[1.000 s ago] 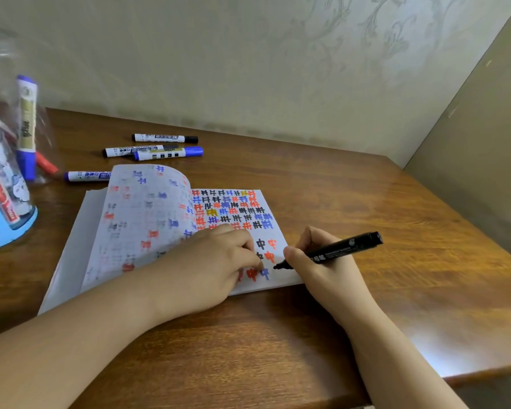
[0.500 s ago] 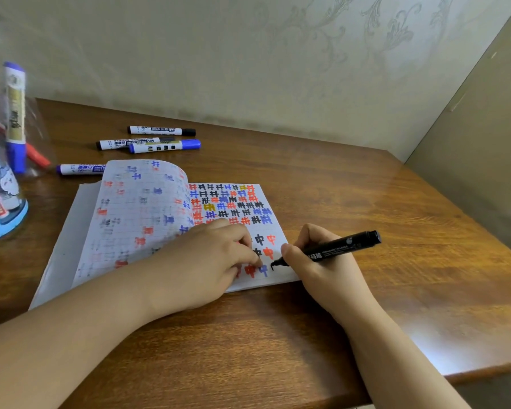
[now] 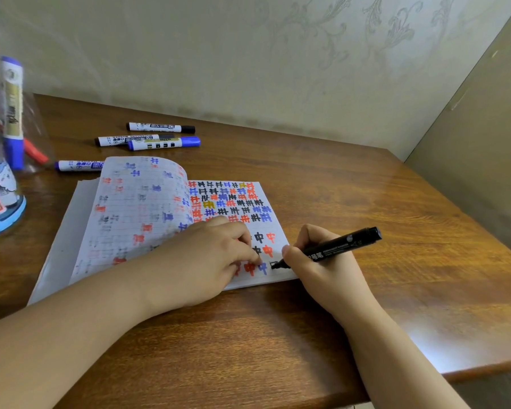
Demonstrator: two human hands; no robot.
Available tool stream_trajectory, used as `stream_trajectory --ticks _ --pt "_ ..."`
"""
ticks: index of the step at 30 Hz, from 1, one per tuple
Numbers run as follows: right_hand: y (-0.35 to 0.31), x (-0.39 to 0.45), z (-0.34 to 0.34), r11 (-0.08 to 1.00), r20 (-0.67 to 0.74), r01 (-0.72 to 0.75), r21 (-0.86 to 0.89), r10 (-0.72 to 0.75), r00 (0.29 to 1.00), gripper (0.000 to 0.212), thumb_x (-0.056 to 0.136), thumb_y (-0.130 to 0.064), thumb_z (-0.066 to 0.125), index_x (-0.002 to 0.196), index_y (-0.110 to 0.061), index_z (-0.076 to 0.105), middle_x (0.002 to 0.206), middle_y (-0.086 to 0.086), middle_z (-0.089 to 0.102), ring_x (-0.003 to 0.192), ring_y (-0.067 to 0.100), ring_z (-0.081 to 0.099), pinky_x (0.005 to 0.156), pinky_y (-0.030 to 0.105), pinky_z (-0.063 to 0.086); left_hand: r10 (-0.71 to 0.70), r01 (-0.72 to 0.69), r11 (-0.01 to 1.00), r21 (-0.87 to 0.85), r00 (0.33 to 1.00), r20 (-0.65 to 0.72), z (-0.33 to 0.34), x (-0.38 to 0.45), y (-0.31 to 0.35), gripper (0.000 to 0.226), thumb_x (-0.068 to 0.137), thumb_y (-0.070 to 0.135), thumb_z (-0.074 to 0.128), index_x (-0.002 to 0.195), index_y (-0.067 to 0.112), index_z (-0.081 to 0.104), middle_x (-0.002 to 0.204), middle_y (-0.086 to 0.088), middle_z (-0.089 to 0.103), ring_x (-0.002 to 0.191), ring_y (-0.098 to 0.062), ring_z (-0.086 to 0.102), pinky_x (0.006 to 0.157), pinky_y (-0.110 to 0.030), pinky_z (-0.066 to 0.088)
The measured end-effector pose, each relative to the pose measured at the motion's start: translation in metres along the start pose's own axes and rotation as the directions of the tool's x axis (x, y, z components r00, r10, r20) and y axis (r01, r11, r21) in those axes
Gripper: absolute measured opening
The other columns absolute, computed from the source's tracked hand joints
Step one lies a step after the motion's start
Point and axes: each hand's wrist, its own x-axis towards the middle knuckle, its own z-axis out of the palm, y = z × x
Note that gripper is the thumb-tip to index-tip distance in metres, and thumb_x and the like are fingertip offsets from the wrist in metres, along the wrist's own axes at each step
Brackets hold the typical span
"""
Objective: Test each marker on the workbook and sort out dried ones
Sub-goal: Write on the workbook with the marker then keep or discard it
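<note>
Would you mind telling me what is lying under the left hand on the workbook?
The left hand rests on the workbook, pressing its right page beside the curled left page. Red, blue and black characters show around the fingers; whatever is written directly beneath the hand is covered.

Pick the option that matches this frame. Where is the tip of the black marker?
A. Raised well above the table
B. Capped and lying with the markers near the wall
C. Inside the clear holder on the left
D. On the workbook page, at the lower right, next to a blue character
D: the right hand grips the black marker with its tip on the workbook page beside a blue character, while the left hand rests on the page.
</note>
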Motion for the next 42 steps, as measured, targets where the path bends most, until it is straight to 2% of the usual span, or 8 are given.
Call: stream_trajectory --ticks 9,15,19,23,26,30,34,42 --pt "0.000 0.003 0.001 1.000 -0.032 -0.002 -0.028 0.001 1.000 0.028 0.084 -0.018 0.065 0.063 -0.010 0.048 0.060 0.011 0.054 0.044 0.002 0.039 0.042 0.011 0.028 0.021 -0.021 1.000 0.009 1.000 -0.012 0.001 0.000 -0.001 0.038 0.095 0.020 0.045 0.125 0.042 0.054 0.119 0.018 0.044 0.112 -0.003 0.034 0.098 -0.024 0.032" --pt "0.000 -0.001 -0.003 0.999 -0.012 -0.021 0.030 0.022 1.000 0.029 0.080 -0.005 0.061 0.061 -0.005 0.039 0.052 0.000 0.035 0.047 0.008 0.031 0.042 0.015 0.025 0.009 -0.009 1.000 -0.016 1.000 -0.018 0.000 -0.001 0.000 0.040 0.094 0.018 0.046 0.128 0.040 0.052 0.120 0.017 0.045 0.113 -0.002 0.036 0.098 -0.020 0.032" --pt "-0.001 0.000 -0.002 0.994 -0.151 -0.028 0.110 0.044 0.988 0.029 0.082 -0.015 0.062 0.062 -0.007 0.042 0.050 -0.002 0.039 0.050 0.012 0.038 0.048 0.025 0.032 -0.054 0.055 0.998 0.011 0.996 -0.071 -0.007 -0.002 0.000 0.048 0.093 0.027 0.050 0.138 0.036 0.036 0.128 0.016 0.039 0.121 -0.002 0.034 0.099 -0.018 0.023" --pt "-0.016 0.004 -0.003 0.994 -0.132 -0.006 0.112 0.021 0.991 0.029 0.082 -0.021 0.064 0.063 -0.008 0.046 0.044 -0.011 0.039 0.042 0.001 0.035 0.044 0.015 0.028 -0.158 0.166 0.985 0.047 0.978 -0.140 -0.016 -0.004 -0.005 0.031 0.088 0.044 0.053 0.116 0.033 0.047 0.113 0.016 0.045 0.111 -0.005 0.040 0.096 -0.024 0.026" --pt "-0.030 0.018 0.001 0.986 -0.037 -0.019 0.165 0.026 0.999 0.026 0.083 -0.016 0.066 0.066 -0.009 0.047 0.044 -0.011 0.043 0.039 0.000 0.038 0.041 0.012 0.029 -0.185 0.188 0.976 0.111 0.982 -0.034 -0.019 -0.006 -0.009 0.024 0.087 0.050 0.052 0.102 0.032 0.052 0.101 0.015 0.048 0.105 -0.007 0.041 0.095 -0.028 0.028" --pt "-0.046 0.047 0.014 0.947 -0.010 -0.022 0.321 0.027 1.000 0.025 0.083 -0.012 0.067 0.066 -0.012 0.049 0.048 -0.009 0.047 0.044 0.005 0.037 0.045 0.017 0.032 -0.280 0.266 0.956 -0.122 0.952 -0.121 -0.031 -0.004 -0.015 0.015 0.092 0.037 0.053 0.106 0.032 0.055 0.107 0.014 0.060 0.102 -0.005 0.053 0.089 -0.024 0.040" --pt "-0.057 0.069 0.031 0.871 -0.015 0.014 0.491 -0.007 1.000 0.028 0.084 -0.008 0.064 0.064 -0.015 0.046 0.047 -0.010 0.042 0.044 0.006 0.033 0.046 0.019 0.030 -0.402 0.309 0.872 -0.379 0.894 -0.198 -0.045 -0.004 -0.027 0.017 0.093 0.031 0.051 0.109 0.039 0.053 0.093 0.024 0.052 0.077 0.015 0.046 0.060 -0.003 0.038" --pt "-0.044 0.069 0.045 0.863 -0.016 0.029 0.504 -0.024 1.000 0.033 0.085 -0.013 0.062 0.058 -0.021 0.045 0.051 -0.007 0.040 0.049 0.008 0.033 0.054 0.022 0.029 -0.373 0.262 0.873 -0.411 0.902 -0.219 -0.040 -0.002 -0.039 0.018 0.090 0.029 0.057 0.104 0.042 0.056 0.090 0.029 0.054 0.085 0.019 0.049 0.067 0.001 0.040"
